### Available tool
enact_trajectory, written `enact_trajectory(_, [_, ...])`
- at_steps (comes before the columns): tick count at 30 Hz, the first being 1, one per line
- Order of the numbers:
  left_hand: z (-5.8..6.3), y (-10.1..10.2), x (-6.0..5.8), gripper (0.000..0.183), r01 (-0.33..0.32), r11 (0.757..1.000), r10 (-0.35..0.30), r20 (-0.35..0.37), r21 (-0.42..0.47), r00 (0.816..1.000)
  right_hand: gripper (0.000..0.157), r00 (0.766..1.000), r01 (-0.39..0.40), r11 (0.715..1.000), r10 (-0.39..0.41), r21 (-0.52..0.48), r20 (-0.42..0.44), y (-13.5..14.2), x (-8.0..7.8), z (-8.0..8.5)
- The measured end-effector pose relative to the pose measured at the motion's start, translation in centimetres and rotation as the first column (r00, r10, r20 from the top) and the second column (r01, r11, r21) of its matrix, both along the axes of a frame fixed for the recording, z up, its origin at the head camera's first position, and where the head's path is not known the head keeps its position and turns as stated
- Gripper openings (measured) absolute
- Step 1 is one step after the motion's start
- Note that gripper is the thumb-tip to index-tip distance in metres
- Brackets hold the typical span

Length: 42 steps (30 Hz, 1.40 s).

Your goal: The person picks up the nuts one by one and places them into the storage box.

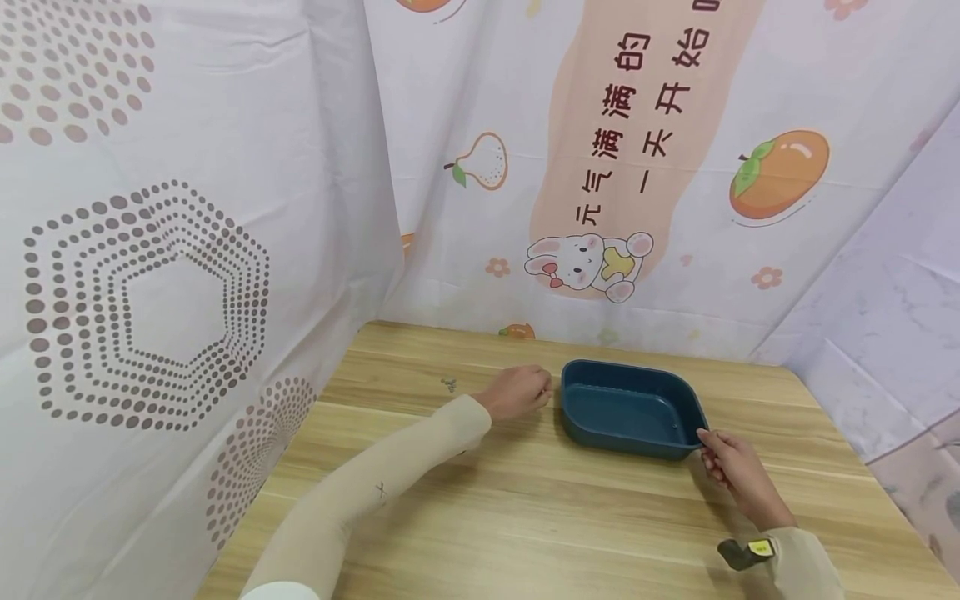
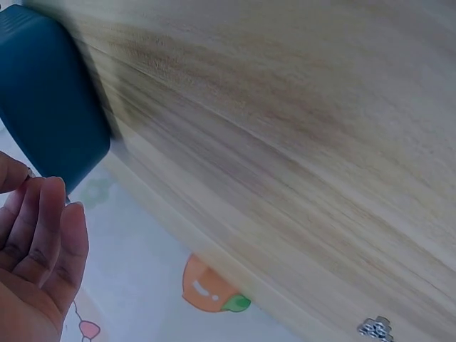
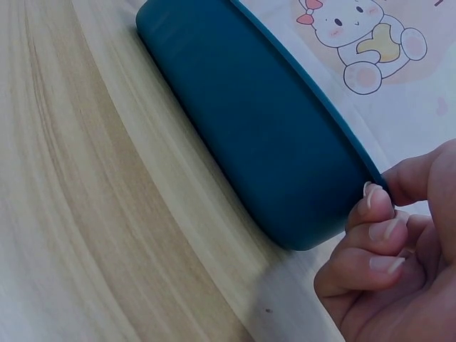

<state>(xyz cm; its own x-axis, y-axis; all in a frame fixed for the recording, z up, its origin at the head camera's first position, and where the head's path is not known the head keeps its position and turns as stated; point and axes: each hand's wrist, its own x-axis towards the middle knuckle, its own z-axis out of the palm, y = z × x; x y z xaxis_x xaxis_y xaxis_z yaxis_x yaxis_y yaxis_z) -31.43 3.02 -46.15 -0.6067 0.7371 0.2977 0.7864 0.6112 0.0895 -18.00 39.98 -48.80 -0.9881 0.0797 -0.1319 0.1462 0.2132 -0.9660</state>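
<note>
A dark teal plastic basin (image 1: 626, 442), shallow with rounded corners, sits on the wooden table. My right hand (image 1: 738, 475) grips its near right corner, thumb over the rim and fingers curled underneath, as the right wrist view shows. My left hand (image 1: 517, 392) is just left of the basin. In the left wrist view its thumb and fingertips pinch a small shiny metal piece (image 2: 30, 173), mostly hidden by the fingers. A little pile of silver metal pieces (image 1: 449, 384) lies on the table left of that hand. One tiny speck (image 1: 674, 427) shows inside the basin.
Behind the wooden table (image 1: 525, 525) hangs a white cloth (image 1: 465, 242) printed with fruit and a rabbit. Another patterned cloth (image 1: 322, 208) closes off the left side, and a pale cloth (image 1: 885, 333) the right.
</note>
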Motion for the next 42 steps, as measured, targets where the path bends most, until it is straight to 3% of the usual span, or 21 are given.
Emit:
enact_trajectory(8, [-0.1,0.6,0.1,0.012,0.016,0.999,-0.017,-0.022,-0.028,1.0,0.043,1.0,0.004,1.0,-0.004,0.003,0.001,0.0,-0.1,-0.1])
enact_trajectory(18, [0.9,1.8,0.6,0.014,0.044,0.999,-0.044,-0.027,-0.02,0.999,0.043,1.0,0.002,1.0,-0.002,-0.007,0.008,0.0,-0.1,0.0])
enact_trajectory(42, [0.4,2.9,1.3,0.017,0.087,0.994,-0.087,-0.005,-0.063,0.996,0.043,1.0,0.002,1.0,-0.002,-0.012,0.014,0.1,-0.2,-0.1])
